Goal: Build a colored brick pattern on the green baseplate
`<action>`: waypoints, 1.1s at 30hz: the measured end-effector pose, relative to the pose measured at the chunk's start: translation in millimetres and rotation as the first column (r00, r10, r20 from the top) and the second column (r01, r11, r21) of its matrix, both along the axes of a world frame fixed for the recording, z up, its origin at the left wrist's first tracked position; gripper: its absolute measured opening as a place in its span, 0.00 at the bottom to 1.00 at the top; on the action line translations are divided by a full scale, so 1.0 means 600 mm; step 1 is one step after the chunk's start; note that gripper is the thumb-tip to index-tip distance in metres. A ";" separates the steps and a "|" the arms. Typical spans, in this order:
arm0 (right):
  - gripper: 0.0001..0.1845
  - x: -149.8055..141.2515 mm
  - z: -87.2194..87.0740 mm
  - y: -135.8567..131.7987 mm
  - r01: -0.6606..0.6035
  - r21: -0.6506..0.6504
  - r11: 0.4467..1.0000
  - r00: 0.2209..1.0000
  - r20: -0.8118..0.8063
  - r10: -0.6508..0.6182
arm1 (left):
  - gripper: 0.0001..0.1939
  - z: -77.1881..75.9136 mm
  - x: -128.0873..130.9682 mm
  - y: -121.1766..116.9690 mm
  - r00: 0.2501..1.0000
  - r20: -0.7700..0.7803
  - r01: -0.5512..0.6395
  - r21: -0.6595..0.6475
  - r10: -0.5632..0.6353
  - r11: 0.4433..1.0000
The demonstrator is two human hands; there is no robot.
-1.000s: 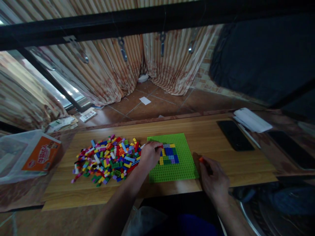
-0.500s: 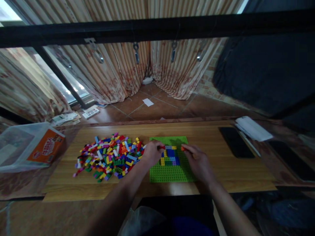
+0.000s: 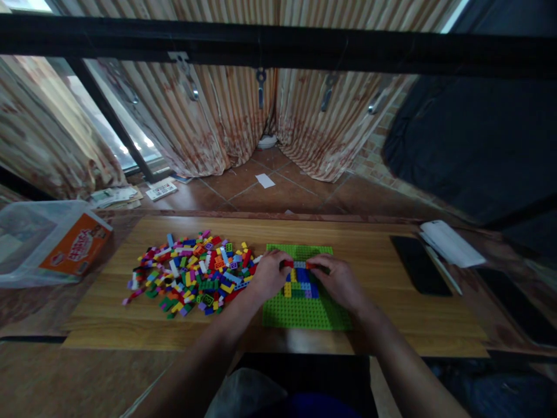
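My left hand [image 3: 272, 271] pinches a red brick [image 3: 288, 263] at the upper left of a small built block of bricks. Between thumb and fingers of my right hand [image 3: 337, 277] is an orange brick [image 3: 309, 265], at the block's upper right corner. A light grey-blue brick [image 3: 300, 265] lies between the two. The built block [image 3: 300, 285], in blue, yellow, green and purple, sits on a green baseplate [image 3: 300, 316]. My fingers partly cover its edges, so I cannot tell whether either held brick is pressed down.
A heap of loose coloured bricks [image 3: 195, 276] spreads over the wooden table [image 3: 152, 331] to the left. Past it stands a clear plastic box [image 3: 39, 244] with an orange label. To the right lie a black phone [image 3: 420, 265], a pen [image 3: 444, 270] and white paper [image 3: 452, 244].
My right hand has moved left with the orange brick, from beside the built bricks to their upper right corner. My left hand stays about where it was, holding the red brick.
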State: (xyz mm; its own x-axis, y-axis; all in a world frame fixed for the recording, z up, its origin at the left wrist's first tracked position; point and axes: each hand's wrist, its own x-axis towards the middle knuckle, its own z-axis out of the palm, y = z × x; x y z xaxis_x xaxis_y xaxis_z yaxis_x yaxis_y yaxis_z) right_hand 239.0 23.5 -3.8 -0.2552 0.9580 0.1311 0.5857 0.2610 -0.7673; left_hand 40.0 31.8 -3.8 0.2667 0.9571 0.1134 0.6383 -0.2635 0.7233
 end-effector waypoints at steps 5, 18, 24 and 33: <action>0.08 0.007 0.005 0.021 -0.041 -0.109 0.993 0.999 -0.004 0.041 | 0.09 0.000 0.000 -0.001 1.000 -0.010 -0.003 -0.008 0.003 1.000; 0.08 0.015 0.002 0.050 -0.088 -0.274 0.958 0.996 -0.054 0.077 | 0.09 -0.004 0.000 -0.001 1.000 -0.018 0.001 0.002 -0.001 1.000; 0.08 0.011 0.005 0.048 -0.077 -0.282 0.956 0.996 -0.060 0.063 | 0.09 -0.002 0.002 -0.001 0.998 -0.056 0.002 0.006 -0.001 1.000; 0.18 0.015 -0.004 0.024 0.025 -0.218 0.976 0.969 -0.235 -0.077 | 0.20 0.015 0.002 -0.030 0.992 -0.119 -0.031 0.079 0.041 0.996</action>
State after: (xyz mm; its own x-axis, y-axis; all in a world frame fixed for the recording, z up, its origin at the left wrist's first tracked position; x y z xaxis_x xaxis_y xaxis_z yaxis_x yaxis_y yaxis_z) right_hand 248.1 37.9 -6.1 -0.1913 0.9812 -0.0248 0.3854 0.0518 -0.9213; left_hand 40.9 14.0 5.2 0.2483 0.9560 0.1560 0.7297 -0.2905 0.6190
